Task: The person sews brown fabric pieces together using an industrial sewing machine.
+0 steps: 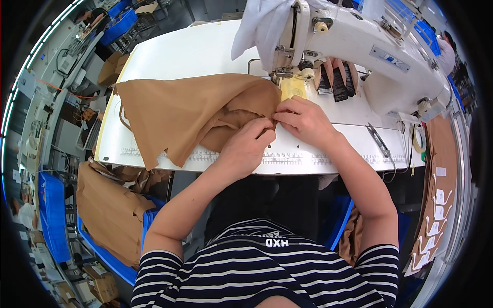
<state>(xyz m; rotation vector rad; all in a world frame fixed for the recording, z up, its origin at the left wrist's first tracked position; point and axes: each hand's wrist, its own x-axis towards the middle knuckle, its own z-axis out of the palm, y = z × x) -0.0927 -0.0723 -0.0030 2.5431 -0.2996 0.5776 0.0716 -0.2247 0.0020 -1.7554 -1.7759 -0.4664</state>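
A large piece of brown fabric (169, 108) lies bunched on the white sewing table (154, 61), its folded edge just left of the sewing machine (380, 66). My left hand (249, 141) grips that edge with curled fingers. My right hand (303, 123) pinches the fabric beside it, just in front of the yellow plate (292, 87) under the needle area. Pale cloth (251, 31) hangs over the machine head. Tweezers or snips (378, 138) lie right of my right hand, and black labels (339, 82) sit behind it.
A blue bin (110, 246) heaped with brown pieces (110, 205) stands below the table's left, another (336, 226) below right. A tape roll (418, 138) sits at the right edge. Brown fabric (434, 195) with white pieces hangs far right. Other workers (444, 54) sit at the margins.
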